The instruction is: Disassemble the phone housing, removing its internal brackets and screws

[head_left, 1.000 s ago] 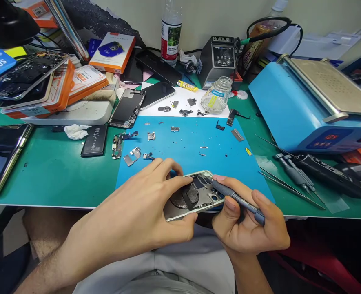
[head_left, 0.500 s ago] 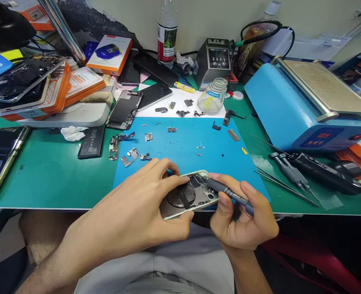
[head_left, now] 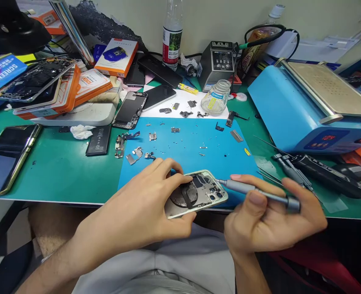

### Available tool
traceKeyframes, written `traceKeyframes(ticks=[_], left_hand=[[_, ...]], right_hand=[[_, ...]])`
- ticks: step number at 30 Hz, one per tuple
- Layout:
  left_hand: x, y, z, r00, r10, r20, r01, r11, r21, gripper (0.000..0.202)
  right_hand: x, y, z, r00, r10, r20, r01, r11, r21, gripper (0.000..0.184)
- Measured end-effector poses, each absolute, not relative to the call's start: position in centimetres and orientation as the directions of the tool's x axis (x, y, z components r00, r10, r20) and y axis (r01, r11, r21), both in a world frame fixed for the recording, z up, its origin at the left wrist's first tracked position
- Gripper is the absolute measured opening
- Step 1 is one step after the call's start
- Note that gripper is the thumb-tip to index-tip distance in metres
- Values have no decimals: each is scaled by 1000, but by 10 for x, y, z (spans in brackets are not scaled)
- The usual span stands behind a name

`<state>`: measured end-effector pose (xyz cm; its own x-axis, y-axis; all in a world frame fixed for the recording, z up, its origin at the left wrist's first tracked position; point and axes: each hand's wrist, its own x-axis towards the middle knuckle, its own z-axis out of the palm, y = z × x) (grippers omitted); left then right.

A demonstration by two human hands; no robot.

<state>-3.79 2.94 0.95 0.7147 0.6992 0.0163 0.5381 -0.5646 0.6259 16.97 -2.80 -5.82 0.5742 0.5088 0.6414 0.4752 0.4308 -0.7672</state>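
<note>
My left hand grips an opened phone housing by its edges, tilted over the front edge of the table. Inside the housing show a round dark coil, flex parts and camera rings at its right end. A slim grey screwdriver lies between the fingers of my right hand, its handle pointing right. The driver's tip is at the housing's upper right rim; whether it touches cannot be made out. Behind the hands, small phone parts and tiny screws are spread over a blue mat.
A black battery and a phone lie left. At the right stand a blue heating plate, tweezers and a black-handled tool. A glass jar, soldering station and plastic bottle stand behind.
My right hand has moved right and drawn the screwdriver back from inside the housing to its rim. The view has shifted slightly, while my left hand keeps its hold.
</note>
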Motion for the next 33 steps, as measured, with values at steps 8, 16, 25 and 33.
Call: traceKeyframes(ticks=[8,16,25,33], left_hand=[[-42,24,-13,756,621,206,488,-745,454,62],[-47,37,-17,781,588,210,434,-753,494,34],[-43,36,-19,770,590,241,447,-770,456,34],[-43,35,-19,756,607,243,449,-752,482,35]], right_hand=[[164,-35,-21,499,858,122,-49,168,-984,55],[152,-22,-21,418,905,80,-53,112,-992,57],[147,-18,-18,443,891,96,36,89,-995,60],[148,-18,-22,459,880,127,50,117,-992,60]])
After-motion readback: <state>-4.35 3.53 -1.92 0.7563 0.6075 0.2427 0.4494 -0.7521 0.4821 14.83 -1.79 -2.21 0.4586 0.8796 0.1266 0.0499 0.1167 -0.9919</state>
